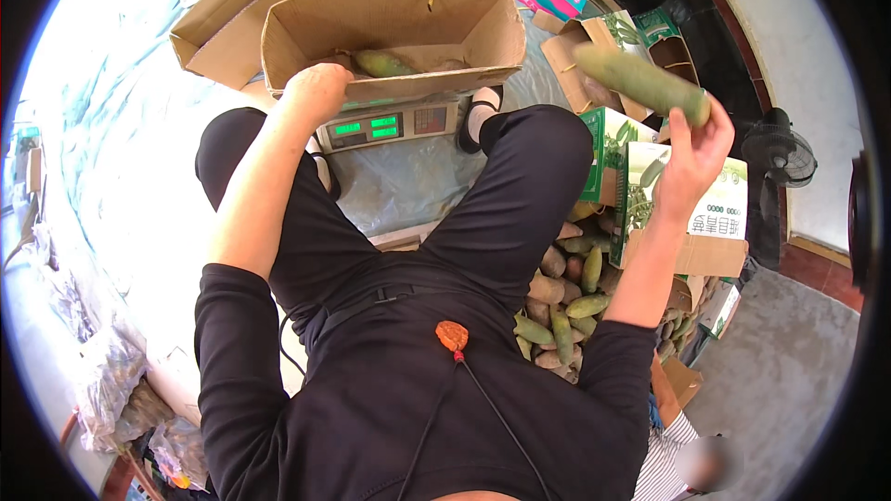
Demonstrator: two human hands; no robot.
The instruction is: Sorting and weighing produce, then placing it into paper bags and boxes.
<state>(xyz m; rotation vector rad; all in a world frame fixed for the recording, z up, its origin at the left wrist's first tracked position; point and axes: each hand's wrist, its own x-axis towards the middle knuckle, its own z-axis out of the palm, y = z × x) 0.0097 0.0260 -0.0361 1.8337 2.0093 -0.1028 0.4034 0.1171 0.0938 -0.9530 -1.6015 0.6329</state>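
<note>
The right hand (694,158) is gripping a long green radish (640,83) by its right end, holding it up on the right side, above the printed cartons (687,213). The left hand (317,93) is bending over the near wall of an open cardboard box (394,19), toward its left end; its fingertips are hiding inside, so whether they are clasping anything cannot be told. The box is sitting on a digital scale (394,126), with another radish (382,63) lying inside. Nearer, on the right, loose radishes (568,301) are lying in a heap.
</note>
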